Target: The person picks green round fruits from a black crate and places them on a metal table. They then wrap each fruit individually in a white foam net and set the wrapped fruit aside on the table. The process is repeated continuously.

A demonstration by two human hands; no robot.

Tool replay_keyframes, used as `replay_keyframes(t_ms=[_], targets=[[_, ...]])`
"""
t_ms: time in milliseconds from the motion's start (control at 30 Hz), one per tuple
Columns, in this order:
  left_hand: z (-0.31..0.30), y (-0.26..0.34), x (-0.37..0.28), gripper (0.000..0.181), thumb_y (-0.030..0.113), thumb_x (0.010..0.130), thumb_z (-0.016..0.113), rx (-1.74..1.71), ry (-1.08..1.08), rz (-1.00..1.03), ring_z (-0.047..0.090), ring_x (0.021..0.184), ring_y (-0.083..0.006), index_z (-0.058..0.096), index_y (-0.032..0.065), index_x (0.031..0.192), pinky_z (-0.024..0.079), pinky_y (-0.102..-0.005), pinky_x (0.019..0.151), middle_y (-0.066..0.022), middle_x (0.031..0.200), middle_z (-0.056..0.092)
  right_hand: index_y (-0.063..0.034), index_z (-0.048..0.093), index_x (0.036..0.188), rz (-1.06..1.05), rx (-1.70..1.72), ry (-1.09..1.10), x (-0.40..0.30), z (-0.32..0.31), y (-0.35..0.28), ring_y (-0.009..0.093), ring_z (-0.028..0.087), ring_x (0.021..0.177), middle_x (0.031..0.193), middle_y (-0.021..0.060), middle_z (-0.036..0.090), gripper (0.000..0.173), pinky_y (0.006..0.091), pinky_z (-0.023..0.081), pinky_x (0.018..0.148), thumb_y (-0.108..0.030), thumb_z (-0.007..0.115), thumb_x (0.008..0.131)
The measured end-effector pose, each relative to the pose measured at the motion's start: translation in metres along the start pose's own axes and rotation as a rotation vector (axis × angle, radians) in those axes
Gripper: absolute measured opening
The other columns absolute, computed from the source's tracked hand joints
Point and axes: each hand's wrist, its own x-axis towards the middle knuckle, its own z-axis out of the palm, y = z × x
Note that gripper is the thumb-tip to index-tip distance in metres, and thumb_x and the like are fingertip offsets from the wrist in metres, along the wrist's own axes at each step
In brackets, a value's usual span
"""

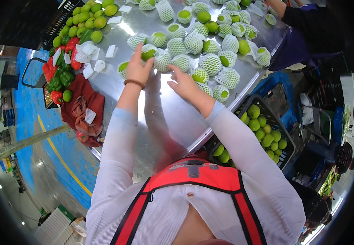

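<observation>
Many round green fruits in white foam net sleeves lie on a stainless steel table. My left hand is over the near left of the group, fingers spread, beside a sleeved fruit; another sleeved fruit is partly behind it. My right hand reaches in from the right, its fingertips close to a sleeved fruit; whether they touch it I cannot tell. Neither hand appears to grip anything. A few fruits without sleeves, such as a bare green fruit, lie among the others.
Bare green fruits, red peppers, green peppers and loose foam pieces lie at the left. A dark red cloth hangs at the table's edge. Right of the table stands a black crate of green fruits. A co-worker's arm reaches in, upper right.
</observation>
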Motion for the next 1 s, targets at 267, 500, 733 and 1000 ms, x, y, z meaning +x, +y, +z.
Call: replay_keyframes(t_ms=[267, 500, 733, 1000], targets=[[-0.028, -0.078, -0.063, 0.1, 0.032, 0.061, 0.082, 0.155, 0.171, -0.013, 0.027, 0.13, -0.0406, 0.027, 0.0064, 0.141, 0.033, -0.045, 0.102, -0.0268, 0.144, 0.017, -0.0146, 0.047, 0.129, 0.011, -0.599, 0.162, -0.121, -0.095, -0.014, 0.041, 0.027, 0.13, 0.139, 0.0142, 0.034, 0.072, 0.0545, 0.033, 0.098, -0.026, 0.078, 0.064], [0.02, -0.023, -0.037, 0.105, 0.039, 0.054, 0.086, 0.038, 0.017, 0.064, 0.018, 0.134, -0.0428, 0.033, 0.0109, 0.139, 0.027, -0.0452, 0.107, -0.0276, 0.147, 0.002, -0.0205, 0.049, 0.127, -0.062, -0.646, 0.097, -0.103, -0.072, 0.019, 0.043, 0.02, 0.133, 0.141, 0.0132, 0.031, 0.077, 0.0575, 0.031, 0.099, -0.031, 0.082, 0.058], [0.067, 0.001, 0.012, 0.095, 0.044, 0.058, 0.083, 0.242, 0.041, 0.214, 0.022, 0.129, -0.0461, 0.038, 0.0134, 0.136, 0.028, -0.0484, 0.106, -0.0261, 0.146, 0.011, -0.027, 0.054, 0.121, -0.19, -0.735, 0.171, -0.055, -0.071, 0.034, 0.041, 0.027, 0.13, 0.138, 0.0099, 0.037, 0.061, 0.0592, 0.037, 0.091, -0.022, 0.075, 0.064], [0.078, 0.038, 0.048, 0.096, 0.054, 0.063, 0.076, 0.48, 0.037, -0.071, 0.019, 0.13, -0.0521, 0.032, 0.019, 0.141, 0.028, -0.0524, 0.105, -0.0202, 0.149, 0.011, -0.0231, 0.053, 0.123, -0.154, -0.667, 0.202, -0.019, -0.088, 0.025, 0.038, 0.031, 0.129, 0.136, 0.0112, 0.039, 0.061, 0.0534, 0.043, 0.086, -0.022, 0.075, 0.066]])
